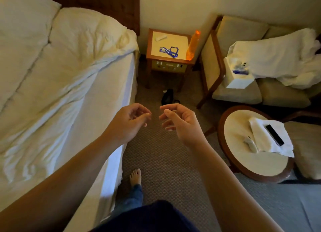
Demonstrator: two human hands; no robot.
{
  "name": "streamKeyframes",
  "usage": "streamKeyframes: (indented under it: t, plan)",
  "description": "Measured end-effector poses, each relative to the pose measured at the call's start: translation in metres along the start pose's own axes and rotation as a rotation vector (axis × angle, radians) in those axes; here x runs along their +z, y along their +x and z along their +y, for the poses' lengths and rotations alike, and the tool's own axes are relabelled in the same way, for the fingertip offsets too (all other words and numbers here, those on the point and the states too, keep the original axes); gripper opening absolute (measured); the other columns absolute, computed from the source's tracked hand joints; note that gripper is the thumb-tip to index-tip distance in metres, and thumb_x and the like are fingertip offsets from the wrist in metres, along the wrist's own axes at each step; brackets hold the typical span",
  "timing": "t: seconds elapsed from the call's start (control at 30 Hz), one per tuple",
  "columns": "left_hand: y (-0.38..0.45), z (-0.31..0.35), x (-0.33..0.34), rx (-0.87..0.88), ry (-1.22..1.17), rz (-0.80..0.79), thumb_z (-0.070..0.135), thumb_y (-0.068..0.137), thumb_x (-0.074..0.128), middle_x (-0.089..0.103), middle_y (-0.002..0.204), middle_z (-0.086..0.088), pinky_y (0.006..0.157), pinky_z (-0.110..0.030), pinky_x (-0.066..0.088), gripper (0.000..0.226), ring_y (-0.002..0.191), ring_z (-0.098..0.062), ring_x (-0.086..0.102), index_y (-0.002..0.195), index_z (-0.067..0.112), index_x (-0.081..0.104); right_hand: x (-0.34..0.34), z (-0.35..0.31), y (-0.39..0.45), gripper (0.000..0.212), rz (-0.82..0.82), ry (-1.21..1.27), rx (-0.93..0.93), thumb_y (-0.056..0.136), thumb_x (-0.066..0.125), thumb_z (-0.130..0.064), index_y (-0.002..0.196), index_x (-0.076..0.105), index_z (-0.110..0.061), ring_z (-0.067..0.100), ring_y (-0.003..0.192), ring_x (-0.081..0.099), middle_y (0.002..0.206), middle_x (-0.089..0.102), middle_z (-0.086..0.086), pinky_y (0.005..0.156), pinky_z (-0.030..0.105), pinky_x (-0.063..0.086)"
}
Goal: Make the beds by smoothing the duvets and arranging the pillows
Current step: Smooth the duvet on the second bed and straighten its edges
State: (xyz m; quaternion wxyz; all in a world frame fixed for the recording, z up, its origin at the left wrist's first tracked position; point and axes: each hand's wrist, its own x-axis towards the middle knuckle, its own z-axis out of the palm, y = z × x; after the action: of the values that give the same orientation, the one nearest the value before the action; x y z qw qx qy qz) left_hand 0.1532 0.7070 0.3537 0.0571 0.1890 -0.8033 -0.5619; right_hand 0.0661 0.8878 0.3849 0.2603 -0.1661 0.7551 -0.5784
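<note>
The white duvet (57, 71) is still pretty rumpled, bunched up toward the head end with creases running diagonally down it, and it sits back from the near edge so a strip of the bed (111, 99) sheet shows. One white pillow (22, 19) lies flat in the top corner against the dark wooden headboard (97, 2), touching the duvet's upper edge.

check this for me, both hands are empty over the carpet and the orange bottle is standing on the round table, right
Not quite. The head view shows the orange bottle on the square bedside table, not the round table. The left hand and right hand are indeed empty over the carpet.
</note>
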Motion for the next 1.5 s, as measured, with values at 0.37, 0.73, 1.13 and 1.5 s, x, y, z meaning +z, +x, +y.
streamKeyframes:
  t: [0.37, 0.73, 1.13, 1.5]
  plan:
    - [0.174, 0.005, -0.113, -0.086, -0.046, 0.161, 0.023, 0.098, 0.065, 0.075, 0.082, 0.003, 0.067, -0.024, 0.050, 0.011, 0.079, -0.016, 0.072, 0.090, 0.024, 0.072, 0.044, -0.059, 0.214, 0.018, -0.120, -0.007, -0.005, 0.108, 0.054, -0.023, 0.116, 0.070, -0.018, 0.016, 0.080, 0.072, 0.094, 0.076, 0.000, 0.077, 0.031, 0.060]
    - [0.270, -0.058, -0.242, -0.372, -0.135, 0.702, 0.022, 0.098, 0.065, 0.073, 0.081, 0.003, 0.065, -0.021, 0.049, 0.008, 0.072, -0.010, 0.069, 0.093, 0.021, 0.070, 0.181, -0.103, 0.462, 0.019, -0.679, -0.150, -0.028, 0.108, 0.054, -0.019, 0.113, 0.072, -0.016, 0.020, 0.079, 0.072, 0.093, 0.076, 0.004, 0.079, 0.037, 0.059]
    - [0.208, -0.146, -0.355, -0.688, -0.351, 1.263, 0.020, 0.100, 0.063, 0.075, 0.087, -0.003, 0.054, -0.033, 0.046, 0.010, 0.059, -0.019, 0.065, 0.095, 0.014, 0.070, 0.393, -0.123, 0.545, 0.017, -1.224, -0.367, -0.139, 0.106, 0.057, -0.013, 0.107, 0.075, -0.014, 0.020, 0.071, 0.069, 0.087, 0.077, 0.008, 0.069, 0.038, 0.054]
    - [0.183, -0.329, -0.435, -0.863, -0.147, 1.296, 0.037, 0.090, 0.076, 0.072, 0.075, -0.006, 0.068, -0.018, 0.043, 0.028, 0.076, -0.019, 0.065, 0.067, 0.023, 0.072, 0.585, -0.008, 0.583, 0.012, -1.384, -0.618, -0.260, 0.104, 0.060, -0.028, 0.107, 0.071, -0.028, 0.016, 0.065, 0.067, 0.084, 0.076, -0.002, 0.064, 0.033, 0.054]
